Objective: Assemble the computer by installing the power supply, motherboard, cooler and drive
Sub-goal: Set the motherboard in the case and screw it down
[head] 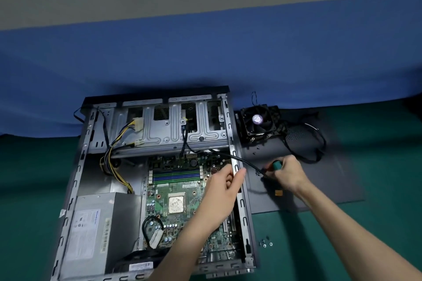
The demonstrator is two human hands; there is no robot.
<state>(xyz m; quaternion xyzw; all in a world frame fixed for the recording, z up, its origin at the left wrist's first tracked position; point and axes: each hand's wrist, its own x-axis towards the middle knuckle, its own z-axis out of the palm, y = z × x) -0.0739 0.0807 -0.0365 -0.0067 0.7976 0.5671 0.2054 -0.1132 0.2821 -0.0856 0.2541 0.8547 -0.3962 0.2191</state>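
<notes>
Left arm: bare, reaching from the lower edge upward and to the right. Left hand (225, 186): seen from the back, fingers curled under, thumb stretched out to the right; whether anything is held cannot be told.
Right arm: bare, reaching from the lower right corner upward and to the left. Right hand (288, 174): fingers wrapped round the green handle of a screwdriver (277, 164).
Hands: near each other, not touching.

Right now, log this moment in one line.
left hand: holds case rail | right hand: grips screwdriver | motherboard: in case | cooler: outside
</notes>
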